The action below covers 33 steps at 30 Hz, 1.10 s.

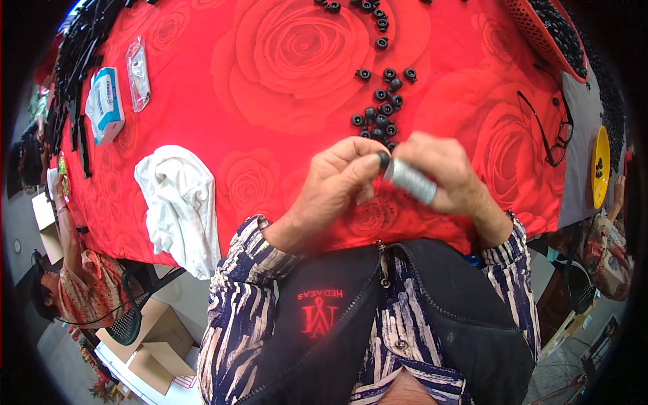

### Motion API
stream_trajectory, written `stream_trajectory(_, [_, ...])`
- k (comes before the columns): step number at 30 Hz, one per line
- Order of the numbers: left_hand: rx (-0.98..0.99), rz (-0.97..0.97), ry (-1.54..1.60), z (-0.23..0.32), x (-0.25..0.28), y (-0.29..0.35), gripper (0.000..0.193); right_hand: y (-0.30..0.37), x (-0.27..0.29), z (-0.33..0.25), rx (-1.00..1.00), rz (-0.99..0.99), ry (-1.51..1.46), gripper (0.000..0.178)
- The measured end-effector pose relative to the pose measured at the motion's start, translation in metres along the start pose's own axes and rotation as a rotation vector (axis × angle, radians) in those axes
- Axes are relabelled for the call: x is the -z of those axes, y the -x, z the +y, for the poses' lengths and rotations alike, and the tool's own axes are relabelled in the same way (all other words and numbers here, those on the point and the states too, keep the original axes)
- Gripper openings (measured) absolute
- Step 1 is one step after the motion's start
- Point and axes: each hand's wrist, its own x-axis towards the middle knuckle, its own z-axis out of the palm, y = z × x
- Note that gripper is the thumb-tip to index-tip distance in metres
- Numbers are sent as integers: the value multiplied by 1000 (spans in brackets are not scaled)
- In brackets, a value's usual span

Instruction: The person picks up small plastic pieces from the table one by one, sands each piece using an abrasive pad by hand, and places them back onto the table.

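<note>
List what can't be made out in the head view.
Head view, all items:
Black piece: partly covered by the left hand pinching it.
Right hand: blurred, probably by motion.
Grey cylinder: one end hidden in the right hand's grip.
Red basket: cut off by the top edge.
Dark bits in the yellow bowl: too small to identify.

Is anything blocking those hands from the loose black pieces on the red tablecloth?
Nothing visible: the loose black pieces lie just beyond the left hand and right hand. The eyeglasses lie off to the right, the white cloth to the left.
</note>
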Motion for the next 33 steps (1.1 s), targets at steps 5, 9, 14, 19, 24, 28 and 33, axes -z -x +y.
stream_trajectory(5, [-53, -19, 213, 3, 2, 0, 17, 0, -5, -6, 11, 68, -90, 29])
stream_trajectory(9, [110, -96, 311, -5, -6, 3, 19, 0, -11, -10, 114, 211, 150, 36])
stream_trajectory(14, [238, -228, 534, -16, 1, 2, 16, 3, -14, -9, 245, 194, 251, 33])
stream_trajectory(19, [252, -187, 509, -11, -2, 2, 16, 2, -17, -10, 253, 284, 280, 24])
stream_trajectory(24, [-211, 152, -161, 22, 4, 8, 9, 0, -15, -6, 225, 251, 301, 20])
stream_trajectory(28, [-539, 657, -965, 47, 37, -2, 8, 3, -10, 4, 69, 261, 348, 23])
stream_trajectory(33, [-786, 798, -1471, 46, 49, -5, 13, 2, -11, 7, 21, 210, 334, 19])
